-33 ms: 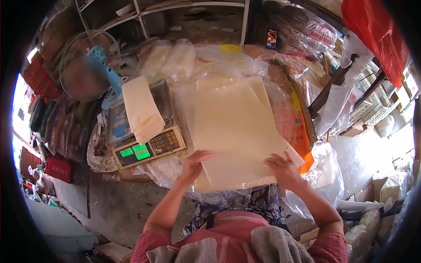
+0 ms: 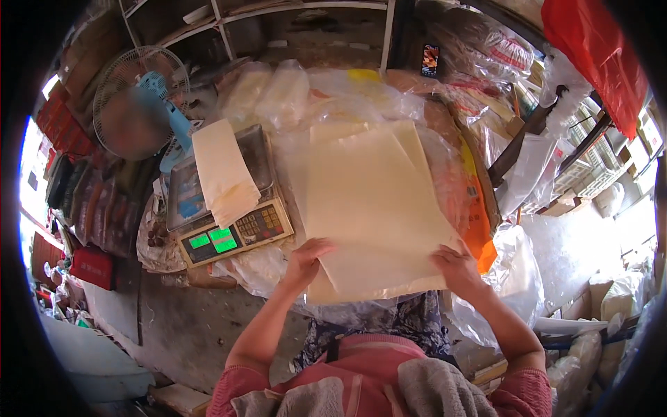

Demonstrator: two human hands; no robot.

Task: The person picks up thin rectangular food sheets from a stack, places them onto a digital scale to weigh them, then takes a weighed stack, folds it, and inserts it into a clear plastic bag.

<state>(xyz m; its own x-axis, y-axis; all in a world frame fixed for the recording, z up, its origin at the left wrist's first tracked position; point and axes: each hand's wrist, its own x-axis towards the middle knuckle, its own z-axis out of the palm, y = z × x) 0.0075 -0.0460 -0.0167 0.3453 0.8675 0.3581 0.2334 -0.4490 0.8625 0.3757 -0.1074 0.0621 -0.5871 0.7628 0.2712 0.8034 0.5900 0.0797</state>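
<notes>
Prob. skewed sheets (image 2: 372, 208) could slip if L hand (image 2: 306, 261) (8 o'clock) or R hand (image 2: 458, 270) (4 o'clock), both half-curled, grip unclear, tugs.

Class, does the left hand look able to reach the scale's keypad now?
Probably yes: the left hand, at the cream sheets, is close to the scale, and the folded stack seems to leave the keypad uncovered.
</notes>
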